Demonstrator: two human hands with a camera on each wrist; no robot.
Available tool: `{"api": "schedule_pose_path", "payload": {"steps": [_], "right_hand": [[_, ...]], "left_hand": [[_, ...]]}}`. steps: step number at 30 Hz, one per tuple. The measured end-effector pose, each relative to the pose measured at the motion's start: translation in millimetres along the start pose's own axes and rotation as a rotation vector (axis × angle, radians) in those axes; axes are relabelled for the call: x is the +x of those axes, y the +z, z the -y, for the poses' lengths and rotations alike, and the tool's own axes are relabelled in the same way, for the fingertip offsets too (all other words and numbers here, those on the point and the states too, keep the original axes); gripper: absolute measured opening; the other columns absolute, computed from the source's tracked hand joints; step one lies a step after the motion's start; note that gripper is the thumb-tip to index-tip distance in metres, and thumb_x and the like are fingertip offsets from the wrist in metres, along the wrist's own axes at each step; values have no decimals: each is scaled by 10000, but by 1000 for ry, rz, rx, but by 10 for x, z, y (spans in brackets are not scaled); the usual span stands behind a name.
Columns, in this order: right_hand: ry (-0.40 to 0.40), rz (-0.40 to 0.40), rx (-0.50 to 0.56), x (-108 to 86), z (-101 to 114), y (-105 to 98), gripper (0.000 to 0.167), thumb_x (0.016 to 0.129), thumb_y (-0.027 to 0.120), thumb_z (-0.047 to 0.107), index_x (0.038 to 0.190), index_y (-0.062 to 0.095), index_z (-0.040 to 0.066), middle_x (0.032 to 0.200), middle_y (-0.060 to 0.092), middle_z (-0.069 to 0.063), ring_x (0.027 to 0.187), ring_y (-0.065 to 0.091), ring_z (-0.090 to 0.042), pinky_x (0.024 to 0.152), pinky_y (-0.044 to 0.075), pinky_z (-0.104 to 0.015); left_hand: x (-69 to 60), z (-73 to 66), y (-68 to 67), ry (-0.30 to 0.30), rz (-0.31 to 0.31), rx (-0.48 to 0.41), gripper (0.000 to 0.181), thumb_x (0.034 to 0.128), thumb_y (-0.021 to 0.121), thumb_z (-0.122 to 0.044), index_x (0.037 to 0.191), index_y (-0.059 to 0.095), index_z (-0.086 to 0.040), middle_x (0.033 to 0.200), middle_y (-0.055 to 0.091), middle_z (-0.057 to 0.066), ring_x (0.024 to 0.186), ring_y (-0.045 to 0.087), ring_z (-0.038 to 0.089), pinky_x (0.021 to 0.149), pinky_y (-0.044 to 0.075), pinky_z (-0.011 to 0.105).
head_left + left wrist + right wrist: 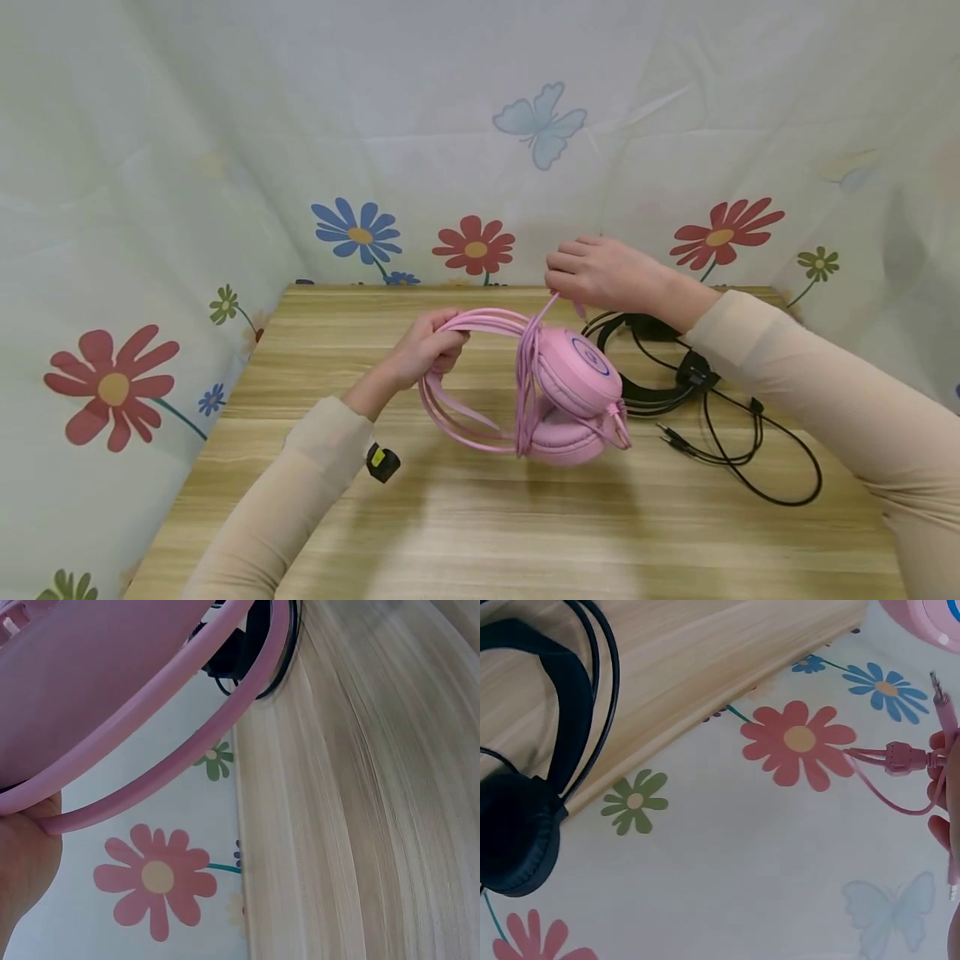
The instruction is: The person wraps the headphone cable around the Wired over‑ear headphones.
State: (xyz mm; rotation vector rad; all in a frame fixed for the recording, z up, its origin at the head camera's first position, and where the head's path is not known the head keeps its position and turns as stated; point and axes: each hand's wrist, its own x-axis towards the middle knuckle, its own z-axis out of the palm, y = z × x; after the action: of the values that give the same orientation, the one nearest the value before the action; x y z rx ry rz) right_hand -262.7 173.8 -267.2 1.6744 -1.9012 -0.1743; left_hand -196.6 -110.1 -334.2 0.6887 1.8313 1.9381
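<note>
One pair of pink headphones held above a wooden desk, left hand's grip closed round the headband, right hand's grip pinching the pink cable near its plugs, black headphones lying at the right.

No legible text; a blurred blue-ringed emblem on pink headphones

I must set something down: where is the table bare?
Bare: the near table between the sleeves, and its far-left corner, left of the left hand. Crowded: the right, with black headphones and cable; held pink headphones block the middle.
</note>
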Motion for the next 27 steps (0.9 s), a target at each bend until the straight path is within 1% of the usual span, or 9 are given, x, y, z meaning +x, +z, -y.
{"api": "schedule_pose_path", "payload": {"steps": [2, 4, 6, 9, 12, 14, 16, 22, 27], "right_hand": [[19, -21, 7, -10, 3, 21, 333, 1005, 309, 237, 793, 496, 61, 758, 483, -52, 674, 430, -218, 611, 409, -327], [32, -42, 9, -17, 5, 43, 413, 1010, 236, 290, 792, 503, 63, 759, 494, -52, 675, 442, -221, 608, 416, -334], [46, -64, 27, -22, 9, 65, 417, 1008, 248, 307, 797, 516, 66, 779, 515, -55, 694, 465, -226, 627, 427, -343], [56, -100, 61, -25, 9, 104, 316, 985, 386, 287, 808, 533, 70, 831, 548, -65, 749, 497, -239, 690, 448, -369], [76, -116, 106, -30, 11, 142, 179, 903, 554, 245, 838, 564, 78, 891, 565, -74, 818, 514, -256, 744, 449, -398], [94, -114, 148, -34, 15, 166, 128, 859, 599, 200, 873, 585, 74, 927, 565, -82, 855, 514, -265, 764, 451, -408], [113, -101, 192, -40, 26, 181, 147, 891, 549, 203, 920, 600, 68, 972, 566, -91, 894, 515, -272, 780, 453, -410], [182, -105, 305, -96, 64, 244, 397, 998, 308, 297, 1090, 577, 21, 1120, 563, -157, 1015, 531, -303, 849, 462, -439], [295, -40, 352, -159, 154, 284, 371, 989, 327, 309, 1210, 520, 81, 1010, 626, -104, 879, 596, -264, 750, 481, -431]], "left_hand": [[-4, 3, -2, 9, -5, -10, 128, 829, 428, -65, 807, 389, 54, 512, 298, -37, 410, 254, 78, 385, 208, 200], [-7, 9, -5, 15, -8, -28, 111, 827, 423, -59, 798, 389, 43, 509, 293, -40, 407, 253, 75, 382, 205, 198], [-11, 15, -6, 23, 1, -61, 75, 836, 415, -54, 782, 400, -3, 508, 284, -41, 403, 251, 71, 380, 201, 197], [-14, 20, -4, 46, 25, -124, 84, 854, 391, -50, 770, 397, -46, 504, 269, -42, 400, 245, 62, 376, 195, 201], [-14, 9, 7, 78, 45, -187, 119, 869, 368, -58, 752, 385, -67, 507, 263, -43, 401, 229, 58, 378, 183, 207], [-13, -3, 13, 98, 49, -225, 139, 872, 357, -66, 734, 372, -77, 510, 255, -43, 401, 217, 59, 379, 171, 212], [-11, -15, 12, 110, 43, -260, 157, 872, 346, -68, 718, 364, -89, 513, 249, -43, 399, 216, 56, 380, 162, 213], [-11, -20, 0, 140, 30, -307, 175, 865, 345, -78, 693, 348, -109, 512, 211, -31, 389, 229, 41, 372, 171, 196], [-15, -10, 8, 157, 21, -341, 165, 874, 330, -71, 714, 355, -103, 521, 201, -20, 391, 199, 66, 373, 163, 201]]}}
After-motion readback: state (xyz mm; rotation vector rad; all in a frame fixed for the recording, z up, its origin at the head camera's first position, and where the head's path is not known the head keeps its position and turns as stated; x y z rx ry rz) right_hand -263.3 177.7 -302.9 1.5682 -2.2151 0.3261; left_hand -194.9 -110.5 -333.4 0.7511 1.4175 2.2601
